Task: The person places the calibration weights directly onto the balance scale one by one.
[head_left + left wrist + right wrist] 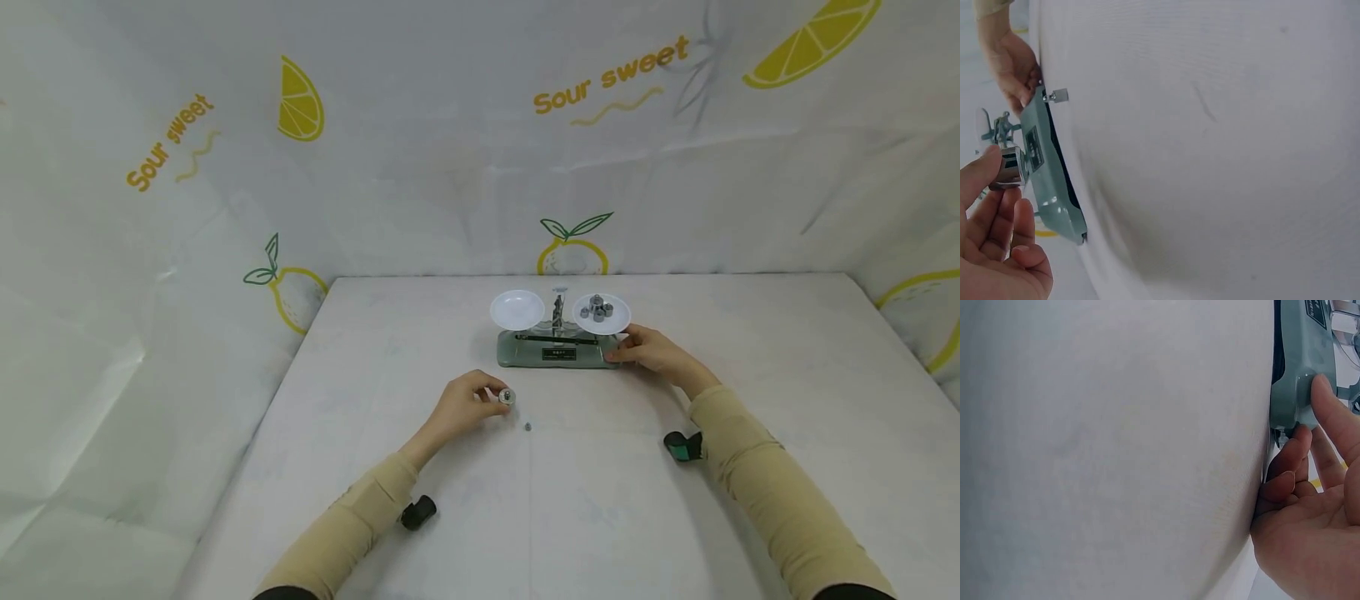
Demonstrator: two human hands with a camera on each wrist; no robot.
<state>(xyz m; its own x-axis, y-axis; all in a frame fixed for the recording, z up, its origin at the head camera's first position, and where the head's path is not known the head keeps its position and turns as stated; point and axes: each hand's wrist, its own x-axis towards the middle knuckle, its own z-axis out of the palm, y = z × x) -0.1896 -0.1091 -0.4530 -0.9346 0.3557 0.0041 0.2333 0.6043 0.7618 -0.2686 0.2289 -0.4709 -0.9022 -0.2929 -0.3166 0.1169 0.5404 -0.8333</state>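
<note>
A balance scale (558, 353) with a grey-green base stands toward the back of the table. Several metal weights (597, 310) sit on its right white pan (622, 318); its left white pan (517, 310) is at the same height or close to it. My left hand (467, 402) pinches a shiny cylindrical weight (1010, 169) between thumb and fingers, held in front of the base. With the thumb on its front and fingers curled at its end, my right hand (656, 357) grips the right end of the base. A tiny weight (528, 427) stands on the table near my left hand.
The white table (360, 350) is backed by a white cloth (442, 192) printed with lemons and words. Black straps (682, 447) hang at both wrists below the beige sleeves.
</note>
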